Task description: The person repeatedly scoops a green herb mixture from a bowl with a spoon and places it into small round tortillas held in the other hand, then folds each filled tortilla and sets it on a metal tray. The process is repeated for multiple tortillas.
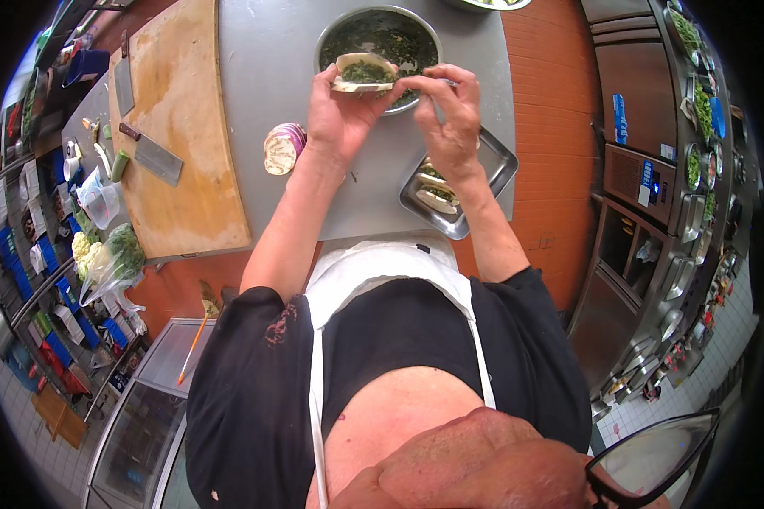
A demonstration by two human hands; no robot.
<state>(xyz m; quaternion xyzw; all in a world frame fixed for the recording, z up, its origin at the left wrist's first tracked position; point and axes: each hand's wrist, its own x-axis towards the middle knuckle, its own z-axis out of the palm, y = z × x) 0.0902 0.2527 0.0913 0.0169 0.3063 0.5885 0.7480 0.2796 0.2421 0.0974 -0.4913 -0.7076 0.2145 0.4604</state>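
— Where does the head view look from?
— From the person's head, straight down over the chest onto the steel counter [272, 51], close in.
— How wide?
— Fisheye: edges bend, taking in the cutting board [182, 127] and floor. No second view.

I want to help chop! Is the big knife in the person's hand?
No, the cleaver lies on the wooden cutting board, while both hands hold a stuffed eggplant slice.

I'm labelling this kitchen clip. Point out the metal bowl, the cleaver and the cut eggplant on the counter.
Metal bowl [335, 34]: head view, on its left rim.
Cleaver [159, 159]: head view, middle of the flat blade.
Cut eggplant [278, 152]: head view, on the pale cut face.
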